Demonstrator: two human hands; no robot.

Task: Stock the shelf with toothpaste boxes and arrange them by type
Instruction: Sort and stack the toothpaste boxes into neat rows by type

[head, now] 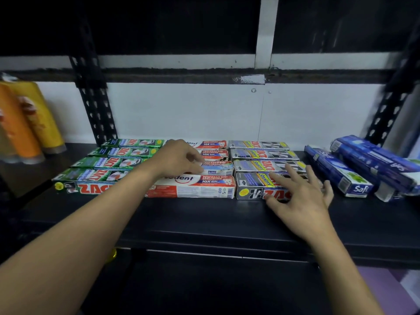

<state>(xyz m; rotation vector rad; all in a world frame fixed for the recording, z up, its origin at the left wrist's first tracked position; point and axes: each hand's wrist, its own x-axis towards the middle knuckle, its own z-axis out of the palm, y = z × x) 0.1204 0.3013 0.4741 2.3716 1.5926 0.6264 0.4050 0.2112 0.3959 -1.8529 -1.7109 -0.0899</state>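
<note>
At frame centre on the black shelf [204,214], the left hand [179,160] pinches a red-and-white cardboard toothpaste box [218,169] while the right hand [300,192], fingers spread, rests on grey cardboard toothpaste boxes [250,187]; best to nudge rows flush, keeping types apart.

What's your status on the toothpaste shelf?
Left grip curled over red-white boxes, hold unclear. Right grip open, spread over grey boxes. Blue boxes skewed at right.

Head-worn view, forward and down, close to shelf [204,214]
</note>
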